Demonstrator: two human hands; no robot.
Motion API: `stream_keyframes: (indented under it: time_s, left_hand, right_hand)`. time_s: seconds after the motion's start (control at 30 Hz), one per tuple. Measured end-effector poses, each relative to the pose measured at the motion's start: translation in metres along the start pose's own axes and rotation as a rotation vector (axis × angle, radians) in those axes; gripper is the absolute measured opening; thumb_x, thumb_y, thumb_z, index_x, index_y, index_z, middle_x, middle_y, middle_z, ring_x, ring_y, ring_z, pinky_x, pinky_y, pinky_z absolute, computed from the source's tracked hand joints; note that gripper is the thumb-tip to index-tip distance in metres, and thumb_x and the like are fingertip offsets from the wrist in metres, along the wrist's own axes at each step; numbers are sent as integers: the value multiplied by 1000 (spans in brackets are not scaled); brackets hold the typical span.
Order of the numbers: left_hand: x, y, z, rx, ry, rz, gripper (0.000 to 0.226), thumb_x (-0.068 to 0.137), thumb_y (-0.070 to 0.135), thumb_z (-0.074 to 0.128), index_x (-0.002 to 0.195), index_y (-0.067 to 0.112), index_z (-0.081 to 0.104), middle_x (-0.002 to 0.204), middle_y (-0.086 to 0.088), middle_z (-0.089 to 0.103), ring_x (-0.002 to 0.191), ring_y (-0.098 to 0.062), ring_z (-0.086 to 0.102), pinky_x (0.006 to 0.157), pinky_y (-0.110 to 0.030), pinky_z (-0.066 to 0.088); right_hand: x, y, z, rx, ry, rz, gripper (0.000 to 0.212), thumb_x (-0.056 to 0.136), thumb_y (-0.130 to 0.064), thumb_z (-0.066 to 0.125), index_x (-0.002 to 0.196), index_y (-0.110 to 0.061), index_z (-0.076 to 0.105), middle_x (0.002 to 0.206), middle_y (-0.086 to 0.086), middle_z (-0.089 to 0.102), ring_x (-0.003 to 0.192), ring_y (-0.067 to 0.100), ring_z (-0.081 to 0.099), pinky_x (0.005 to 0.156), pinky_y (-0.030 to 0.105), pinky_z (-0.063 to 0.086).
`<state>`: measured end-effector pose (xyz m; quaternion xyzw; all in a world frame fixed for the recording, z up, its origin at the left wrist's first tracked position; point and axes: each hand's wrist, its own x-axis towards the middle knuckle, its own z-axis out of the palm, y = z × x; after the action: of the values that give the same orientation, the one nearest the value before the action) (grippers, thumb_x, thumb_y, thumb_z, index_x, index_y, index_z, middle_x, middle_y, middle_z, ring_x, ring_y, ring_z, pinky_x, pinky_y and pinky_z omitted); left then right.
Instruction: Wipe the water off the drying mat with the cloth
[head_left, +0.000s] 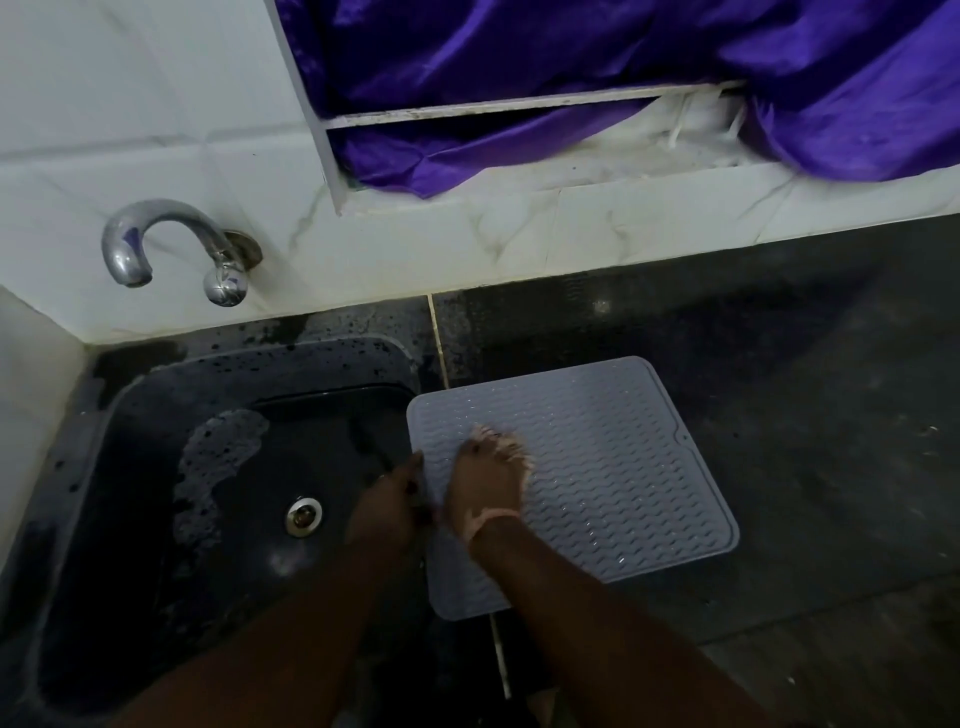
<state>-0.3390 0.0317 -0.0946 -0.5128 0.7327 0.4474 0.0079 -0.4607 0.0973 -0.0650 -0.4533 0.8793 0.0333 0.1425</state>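
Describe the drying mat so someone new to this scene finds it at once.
Start at the dark sink under the chrome tap. On the black counter right beside it lies the drying mat: the only pale grey, ridged square there.

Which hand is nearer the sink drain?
Left. The left hand grips the drying mat at its left edge, just right of the drain. The right hand is farther right, on the mat.
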Motion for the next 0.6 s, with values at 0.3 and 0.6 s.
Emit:
stream_keyframes:
  time_s: [0.3, 0.6]
  left_hand:
    - [0, 32, -17, 283, 15, 34, 98, 72, 35, 85, 155, 31, 32, 156, -9, 32, 136, -33, 43, 110, -48, 44]
    - [0, 48, -5, 541, 68, 73, 86, 78, 41, 78, 152, 40, 33, 160, 7, 32, 144, -30, 27, 115, -51, 27]
  right_hand:
    - [42, 111, -77, 796, 141, 149, 48, 104, -47, 44, 82, -13, 71, 75, 5, 68, 74, 25, 67, 69, 39, 54]
    - [87, 164, -32, 28, 148, 519, 39, 91, -31, 44, 121, -13, 60, 117, 14, 63, 110, 33, 56, 97, 52, 46]
